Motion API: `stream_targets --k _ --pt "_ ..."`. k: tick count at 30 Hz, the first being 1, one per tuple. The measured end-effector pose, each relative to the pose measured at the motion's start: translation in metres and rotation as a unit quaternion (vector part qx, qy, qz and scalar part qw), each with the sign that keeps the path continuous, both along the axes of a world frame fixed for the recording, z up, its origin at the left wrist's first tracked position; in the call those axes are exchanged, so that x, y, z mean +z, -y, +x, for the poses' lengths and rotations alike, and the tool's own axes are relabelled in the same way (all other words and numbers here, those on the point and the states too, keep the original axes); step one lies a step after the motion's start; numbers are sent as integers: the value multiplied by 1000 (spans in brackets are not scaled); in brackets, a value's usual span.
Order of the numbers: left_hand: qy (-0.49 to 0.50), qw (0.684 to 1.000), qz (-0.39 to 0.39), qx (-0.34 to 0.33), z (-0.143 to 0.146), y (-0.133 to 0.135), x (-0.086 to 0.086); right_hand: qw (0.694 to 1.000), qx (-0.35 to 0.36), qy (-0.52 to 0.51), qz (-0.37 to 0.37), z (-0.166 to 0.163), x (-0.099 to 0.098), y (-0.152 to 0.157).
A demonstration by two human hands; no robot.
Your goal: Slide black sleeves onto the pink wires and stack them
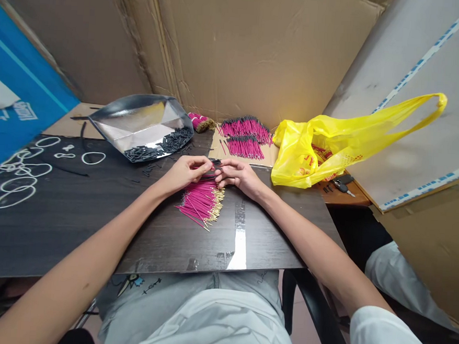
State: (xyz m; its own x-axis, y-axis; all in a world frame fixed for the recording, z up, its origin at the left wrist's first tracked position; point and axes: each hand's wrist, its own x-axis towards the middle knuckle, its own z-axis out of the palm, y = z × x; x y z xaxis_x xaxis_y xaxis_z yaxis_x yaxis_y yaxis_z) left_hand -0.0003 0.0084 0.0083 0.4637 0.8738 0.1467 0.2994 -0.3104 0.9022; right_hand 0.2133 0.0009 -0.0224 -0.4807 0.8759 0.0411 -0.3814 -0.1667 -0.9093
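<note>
My left hand (190, 170) and my right hand (240, 177) meet over the table, fingers pinched close together. Between their fingertips show thin magenta wires with black sleeve pieces at the ends; exactly which fingers grip which piece is too small to make out. Just below both hands lies a loose pile of magenta wires (199, 201), gold-coloured ends towards the right. Beyond my hands, rows of magenta wires with black ends (245, 147) rest on a piece of cardboard (270, 155). To the left, a silver pouch (138, 134) lies open with many short black tubes (156, 146) inside.
White rubber bands (18, 184) lie spread at the left of the dark table (71, 234). A tied magenta bundle (200, 122) sits behind the pouch. A yellow plastic bag (313, 151) stands at the right, beside keys (343, 187). Cardboard walls (254, 48) close off the back.
</note>
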Motion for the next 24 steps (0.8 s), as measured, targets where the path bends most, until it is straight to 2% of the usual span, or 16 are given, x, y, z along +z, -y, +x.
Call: stream_targets --k 6,13,18,21,24 --pt "-15 1000 -6 -27 0 0 0 1000 -23 5 7 0 0 0" --pt "-64 996 49 -47 1 2 10 999 -12 12 28 0 -2 1" --pt "-92 993 46 -57 -1 4 11 998 -18 31 49 -2 -3 1" --pt "-94 993 58 -51 0 5 11 995 -31 53 75 -5 -6 1" --pt "-96 992 77 -42 2 6 9 983 -83 98 133 -9 -9 4"
